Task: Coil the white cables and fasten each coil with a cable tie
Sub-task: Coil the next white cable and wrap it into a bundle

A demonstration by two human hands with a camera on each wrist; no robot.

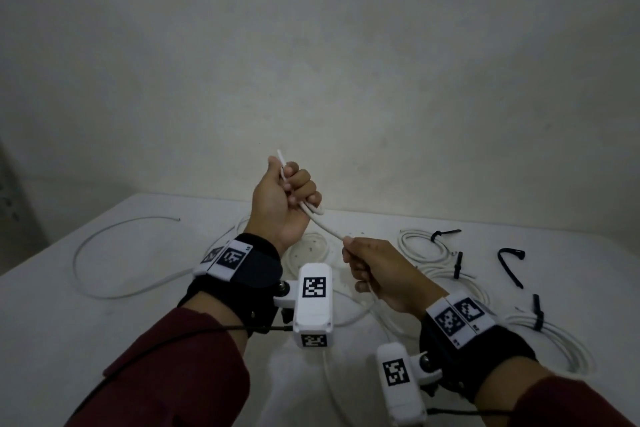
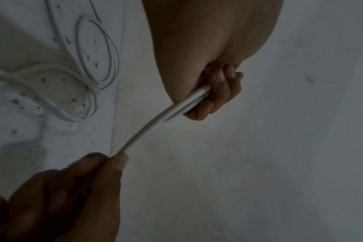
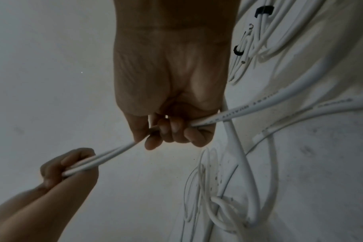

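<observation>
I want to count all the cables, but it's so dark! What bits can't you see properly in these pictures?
- Head view: the thin white cable vanishes inside the left hand and right hand, so its path there is hidden.
- Head view: wrist cameras cover cable loops on the white table.
- Right wrist view: tied white coils with black cable ties are cut by the top edge.
- Left wrist view: the right hand is dark and blurred.

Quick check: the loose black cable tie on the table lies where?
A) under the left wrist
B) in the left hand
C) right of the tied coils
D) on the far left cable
C: the loose black cable tie lies on the table, right of the tied coils.
</observation>
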